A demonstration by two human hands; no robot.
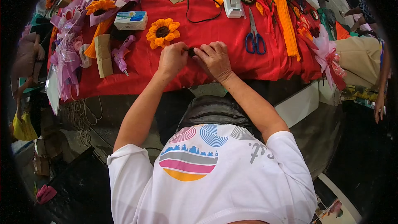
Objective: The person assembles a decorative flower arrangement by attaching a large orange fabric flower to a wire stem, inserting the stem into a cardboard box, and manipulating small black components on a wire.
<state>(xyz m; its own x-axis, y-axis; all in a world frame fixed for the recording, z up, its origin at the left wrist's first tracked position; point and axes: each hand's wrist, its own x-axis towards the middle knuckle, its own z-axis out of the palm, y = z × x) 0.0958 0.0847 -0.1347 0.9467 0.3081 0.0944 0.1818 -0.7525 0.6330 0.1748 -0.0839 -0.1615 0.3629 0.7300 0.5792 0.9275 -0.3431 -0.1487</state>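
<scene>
Tablecloth [133,74]: wrinkled cloth, slight sheen, under the fingers [206,49]
Flower [154,30]: fuzzy, matt, just beyond them
Scissors [253,27]: metal blades, plastic handles, rightward

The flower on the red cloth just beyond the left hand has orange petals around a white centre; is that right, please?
Not quite: the head view shows that the flower has a dark brown centre, not white; its orange petals and place on the red cloth just beyond the left hand stand.
</scene>
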